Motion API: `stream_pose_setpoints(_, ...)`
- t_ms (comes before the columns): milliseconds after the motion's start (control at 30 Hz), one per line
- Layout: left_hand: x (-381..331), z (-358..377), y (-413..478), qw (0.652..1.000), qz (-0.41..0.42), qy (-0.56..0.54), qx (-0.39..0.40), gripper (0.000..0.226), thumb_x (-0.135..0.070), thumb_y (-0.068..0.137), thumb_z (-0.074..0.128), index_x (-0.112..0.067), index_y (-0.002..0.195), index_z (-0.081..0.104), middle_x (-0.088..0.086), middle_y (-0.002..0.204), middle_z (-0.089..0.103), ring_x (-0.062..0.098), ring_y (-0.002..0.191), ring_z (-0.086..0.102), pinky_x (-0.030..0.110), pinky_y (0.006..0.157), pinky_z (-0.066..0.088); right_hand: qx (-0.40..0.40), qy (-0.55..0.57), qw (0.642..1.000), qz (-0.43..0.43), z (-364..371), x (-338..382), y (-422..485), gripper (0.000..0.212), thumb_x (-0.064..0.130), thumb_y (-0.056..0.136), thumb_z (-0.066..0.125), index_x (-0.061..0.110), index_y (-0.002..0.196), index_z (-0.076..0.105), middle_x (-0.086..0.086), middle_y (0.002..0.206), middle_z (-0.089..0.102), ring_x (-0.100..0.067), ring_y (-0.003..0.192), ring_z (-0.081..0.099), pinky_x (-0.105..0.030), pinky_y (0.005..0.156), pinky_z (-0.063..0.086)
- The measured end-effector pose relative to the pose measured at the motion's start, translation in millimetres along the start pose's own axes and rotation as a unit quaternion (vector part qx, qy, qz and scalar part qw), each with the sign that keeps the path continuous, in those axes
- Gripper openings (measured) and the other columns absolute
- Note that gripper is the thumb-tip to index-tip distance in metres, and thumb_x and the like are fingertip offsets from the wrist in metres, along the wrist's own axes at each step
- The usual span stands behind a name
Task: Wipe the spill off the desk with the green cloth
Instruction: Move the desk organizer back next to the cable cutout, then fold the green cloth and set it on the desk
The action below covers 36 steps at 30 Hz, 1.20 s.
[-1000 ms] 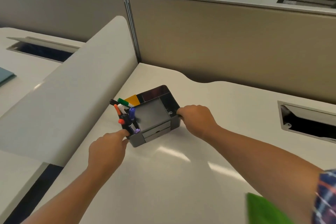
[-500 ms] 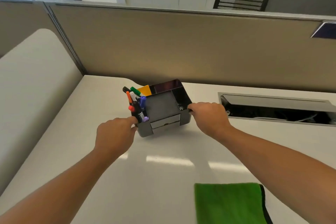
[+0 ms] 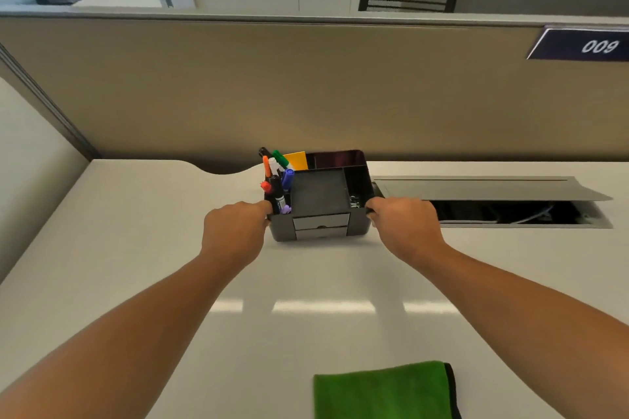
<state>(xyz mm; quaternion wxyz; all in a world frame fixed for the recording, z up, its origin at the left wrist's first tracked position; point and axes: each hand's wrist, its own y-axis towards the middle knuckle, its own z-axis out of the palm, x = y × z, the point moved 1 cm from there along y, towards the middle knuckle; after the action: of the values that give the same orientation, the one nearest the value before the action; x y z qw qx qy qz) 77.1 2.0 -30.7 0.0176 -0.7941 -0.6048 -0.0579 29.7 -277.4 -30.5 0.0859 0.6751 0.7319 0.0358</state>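
Black organizer point(image 3: 321, 204) at the desk's point(image 3: 136, 248) far edge is clamped between both hands: left hand point(image 3: 235, 231) pressed on its left wall, right hand point(image 3: 403, 226) on its right wall, fingers curled at the sides. Looks like a clearing step, not wiping yet. Cloth point(image 3: 384, 391) lies flat and untouched at the near edge. No spill visible on the bare desk. Next, probably: set the organizer aside, free a hand, reach back for the cloth. Readable: "009" on a dark plate point(image 3: 583, 44), partition's top right. Marker point(image 3: 279, 197) label too small to read.
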Motion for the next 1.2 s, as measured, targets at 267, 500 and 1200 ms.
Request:
stream_pose_setpoints(267, 2, 7, 7, 0.999, -0.027, -0.036, 0.005, 0.030, -0.032, 0.093, 0.058, -0.031, 0.123, 0.058, -0.002, 0.092, 0.071, 0.016, 0.064, 0.059, 0.021, 0.051, 0.036, 0.016, 0.065, 0.997, 0.040, 12, 10, 2, 0.023, 0.035, 0.101, 0.056, 0.024, 0.118, 0.067, -0.002, 0.090, 0.076, -0.026, 0.075, 0.071, -0.033, 0.064, 0.055)
stream_pose_setpoints(500, -17, 3, -104, 0.915, -0.182, -0.357, -0.054, 0.058, -0.036, 0.089, 0.062, -0.038, 0.141, 0.036, -0.015, 0.119, 0.066, 0.009, 0.088, 0.068, 0.030, 0.072, 0.055, 0.014, 0.327, 0.920, 0.215, -18, 15, -95, 0.059, 0.048, 0.087, 0.072, 0.038, 0.136, 0.042, 0.016, 0.079, 0.064, -0.005, 0.065, 0.065, -0.037, 0.064, 0.058)
stream_pose_setpoints(1200, -122, 21, -331, 0.719, -0.282, -0.574, 0.271, 0.029, -0.033, 0.079, 0.073, -0.013, 0.098, 0.061, 0.001, 0.086, 0.067, 0.013, 0.078, 0.063, 0.025, 0.060, 0.048, 0.225, 0.392, 0.743, 0.493, -22, 58, -328, 0.045, 0.042, 0.074, 0.085, 0.017, 0.105, 0.064, 0.003, 0.102, 0.070, -0.021, 0.092, 0.067, -0.037, 0.083, 0.055)
